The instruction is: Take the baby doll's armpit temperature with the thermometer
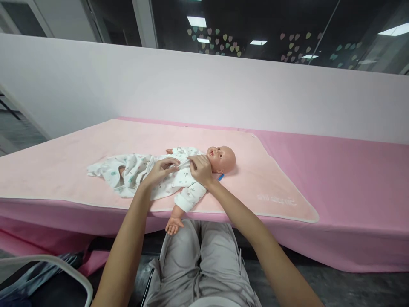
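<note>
A baby doll [223, 159] lies on its back, its head toward the right, dressed in a white patterned outfit [171, 182]. One of its arms hangs over the table's front edge. My left hand [162, 170] rests on the doll's chest, fingers bent and pinching the outfit's cloth. At the upper chest near the doll's neck, my right hand [201, 169] is closed on the same outfit. The cloth between my fingers is small and partly hidden. Something small and blue [220, 177] shows beside the doll's neck.
Under the doll a light peach mat [255, 170] covers part of a pink-draped table [351, 183]. A white partition [223, 94] rises behind it. My legs are against the front edge. A chair with dark cloth [35, 279] stands at the lower left.
</note>
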Available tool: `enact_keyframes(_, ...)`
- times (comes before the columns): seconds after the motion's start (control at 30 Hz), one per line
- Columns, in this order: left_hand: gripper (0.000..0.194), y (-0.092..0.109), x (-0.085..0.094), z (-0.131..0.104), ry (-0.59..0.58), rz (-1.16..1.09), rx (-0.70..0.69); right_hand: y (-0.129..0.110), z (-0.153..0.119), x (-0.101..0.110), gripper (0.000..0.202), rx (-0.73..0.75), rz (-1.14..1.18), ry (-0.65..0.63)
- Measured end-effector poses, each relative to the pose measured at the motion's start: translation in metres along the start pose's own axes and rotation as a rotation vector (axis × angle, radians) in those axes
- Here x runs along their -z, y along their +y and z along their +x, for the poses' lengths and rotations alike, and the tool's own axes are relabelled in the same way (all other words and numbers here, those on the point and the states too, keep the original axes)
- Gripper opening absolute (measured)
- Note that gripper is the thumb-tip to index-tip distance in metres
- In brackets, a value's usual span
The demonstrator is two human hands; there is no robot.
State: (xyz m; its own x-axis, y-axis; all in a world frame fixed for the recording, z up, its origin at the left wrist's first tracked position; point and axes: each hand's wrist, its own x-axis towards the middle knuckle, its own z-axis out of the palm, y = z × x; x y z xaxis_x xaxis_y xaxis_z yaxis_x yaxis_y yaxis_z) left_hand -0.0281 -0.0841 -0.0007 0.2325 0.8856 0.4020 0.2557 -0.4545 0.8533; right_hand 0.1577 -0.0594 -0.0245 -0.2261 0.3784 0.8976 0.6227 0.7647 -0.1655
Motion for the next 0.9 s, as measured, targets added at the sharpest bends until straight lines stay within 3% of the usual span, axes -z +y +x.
enact_keyframes(0.3, 0.028, 0.007, -0.0042, -0.0034, 0.027, 0.02, 0.013, 0.0002, -0.0006, 0.0012, 0.021, 0.001, 0.015, -0.024)
enact_keyframes(0.5, 0.031, 0.0055, -0.0075, -0.0046, 0.157, 0.101, 0.049, 0.0018, -0.002, 0.001, 0.019, 0.046, -0.037, -0.059)
enact_keyframes(0.73, 0.039, 0.0086, -0.0051, -0.0079, 0.001, 0.157, 0.0, 0.0012, -0.0032, 0.0031, 0.019, 0.04, -0.073, -0.057)
enact_keyframes(0.9, 0.036, 0.0069, -0.0071, -0.0074, 0.052, 0.134, 0.007, -0.0003, -0.0023, 0.0044, 0.021, 0.051, -0.082, -0.059)
